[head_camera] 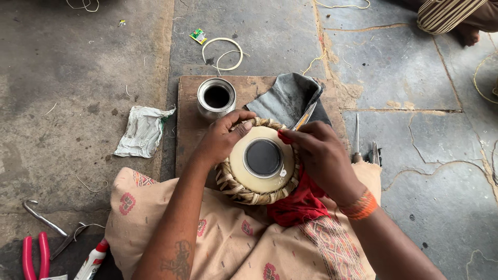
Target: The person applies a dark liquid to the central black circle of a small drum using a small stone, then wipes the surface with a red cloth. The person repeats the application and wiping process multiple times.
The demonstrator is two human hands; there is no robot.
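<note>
My left hand lies curled over the braided rim of the small drum at its ten o'clock, fingers closed on the edge, while my right hand sits at its three o'clock, fingers pinched together on a red cloth at the skin's edge. The drum rests face-up in my lap. Beyond it lie the wooden board and, at twelve o'clock, a steel cup; open stone floor lies to my right.
</note>
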